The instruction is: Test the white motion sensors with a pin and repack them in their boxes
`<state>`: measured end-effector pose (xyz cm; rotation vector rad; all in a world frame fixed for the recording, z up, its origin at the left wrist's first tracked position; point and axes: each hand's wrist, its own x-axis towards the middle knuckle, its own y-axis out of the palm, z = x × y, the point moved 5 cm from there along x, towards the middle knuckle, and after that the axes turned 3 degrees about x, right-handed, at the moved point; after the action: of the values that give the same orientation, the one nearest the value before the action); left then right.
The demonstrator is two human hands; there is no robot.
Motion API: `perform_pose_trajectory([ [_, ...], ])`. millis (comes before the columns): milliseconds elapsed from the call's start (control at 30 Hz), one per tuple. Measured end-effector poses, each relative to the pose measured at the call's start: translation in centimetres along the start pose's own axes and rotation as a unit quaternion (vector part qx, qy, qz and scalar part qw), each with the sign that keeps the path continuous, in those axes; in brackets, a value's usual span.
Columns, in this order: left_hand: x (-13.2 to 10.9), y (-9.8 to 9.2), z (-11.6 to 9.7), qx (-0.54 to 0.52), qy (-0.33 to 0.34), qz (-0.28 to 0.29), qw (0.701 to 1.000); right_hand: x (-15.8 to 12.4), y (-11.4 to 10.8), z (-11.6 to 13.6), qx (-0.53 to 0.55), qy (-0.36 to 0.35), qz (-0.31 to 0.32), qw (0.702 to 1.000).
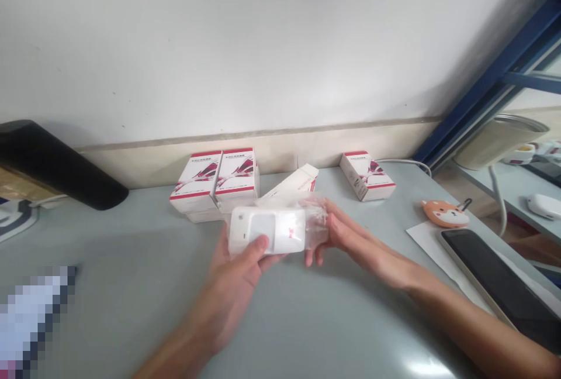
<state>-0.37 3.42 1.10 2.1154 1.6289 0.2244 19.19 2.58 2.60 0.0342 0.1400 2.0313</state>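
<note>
My left hand (239, 271) grips a small white device (267, 230) wrapped in a clear plastic bag (315, 221), thumb on its front face. My right hand (350, 238) has its fingers closed on the loose end of that bag, at the device's right side. Both hands hover just above the grey table (131, 285). Right behind the device lies an open white and red box (294, 183).
Two stacked white and red boxes (217, 183) stand by the wall, another box (366, 175) to the right. An orange animal-shaped keyring (445, 213), a phone (495, 274) on paper and a black object (56, 168) at left also sit here.
</note>
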Motion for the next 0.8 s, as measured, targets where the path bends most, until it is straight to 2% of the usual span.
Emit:
perform_pose_trajectory([
  [67, 0.0, -0.1, -0.1, 0.027, -0.003, -0.01, 1.0, 0.4, 0.3, -0.5, 0.022, -0.012, -0.003, 1.0],
  [167, -0.2, -0.6, 0.0, 0.098, -0.017, -0.066, 0.993, 0.9, 0.0, -0.9, 0.046, -0.028, -0.067, 0.996],
  [233, -0.6, -0.7, -0.2, 0.152, -0.008, -0.091, 0.984, 1.0, -0.2, -1.0, 0.083, -0.023, -0.078, 0.993],
  [333, -1.4, 0.0, -0.4, 0.215, 0.023, -0.071, 0.974, 1.0, -0.5, -1.3, 0.17, 0.012, -0.065, 0.983],
  [400, -1.7, 0.2, -0.9, 0.256, 0.073, -0.069, 0.961, 0.9, -0.7, -1.6, 0.236, 0.05, -0.046, 0.969],
  [467, -1.8, 0.1, -1.7, 0.301, 0.154, -0.067, 0.939, 0.8, -0.8, -1.8, 0.288, 0.078, -0.028, 0.954],
  [533, -1.8, 0.0, -2.4, 0.347, 0.224, -0.056, 0.909, 0.8, -0.9, -1.8, 0.306, 0.084, -0.014, 0.948],
  [567, -1.8, -0.2, -2.6, 0.37, 0.237, -0.061, 0.896, 0.8, -0.9, -1.6, 0.3, 0.078, -0.01, 0.951],
  [633, -1.8, -0.7, -2.9, 0.402, 0.207, -0.1, 0.886, 0.8, -0.8, -1.2, 0.259, 0.048, -0.008, 0.965],
  [733, -2.1, -1.4, -2.6, 0.399, 0.107, -0.18, 0.893, 0.7, -0.5, -0.4, 0.153, -0.02, -0.03, 0.988],
  [800, -2.4, -1.1, -2.5, 0.376, 0.082, -0.193, 0.902, 0.5, -0.4, -0.1, 0.078, -0.049, -0.061, 0.994],
])
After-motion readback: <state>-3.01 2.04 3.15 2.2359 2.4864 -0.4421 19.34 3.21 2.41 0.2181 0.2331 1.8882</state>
